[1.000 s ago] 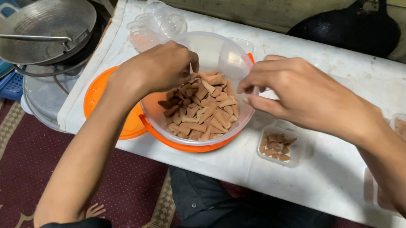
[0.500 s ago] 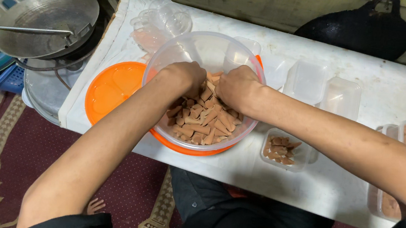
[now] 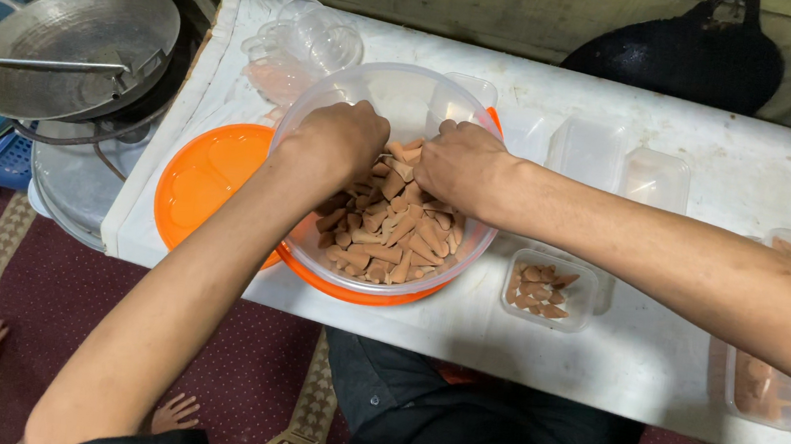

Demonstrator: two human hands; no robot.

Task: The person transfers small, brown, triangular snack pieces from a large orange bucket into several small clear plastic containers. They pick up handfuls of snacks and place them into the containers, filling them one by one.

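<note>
resting curled on brown snack pieces (image 3: 391, 241), left hand (image 3: 333, 142) and right hand (image 3: 461, 163) fill the bowl (image 3: 329, 112).

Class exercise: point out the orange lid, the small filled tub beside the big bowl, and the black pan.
orange lid (image 3: 204, 182), head view, on its bare inner face.
small filled tub (image 3: 545, 289), head view, on the brown pieces inside.
black pan (image 3: 687, 57), head view, on its dark body.

Brown cone-shaped pieces (image 3: 391, 241) heaped in clear bowl (image 3: 399, 90)

Packaging only: small clear rectangular container (image 3: 545, 289) with brown pieces, front of desk (image 3: 733, 179); another filled one (image 3: 765, 388) at right edge; empty clear containers (image 3: 617, 162) behind. No labels, signs, screens.
</note>
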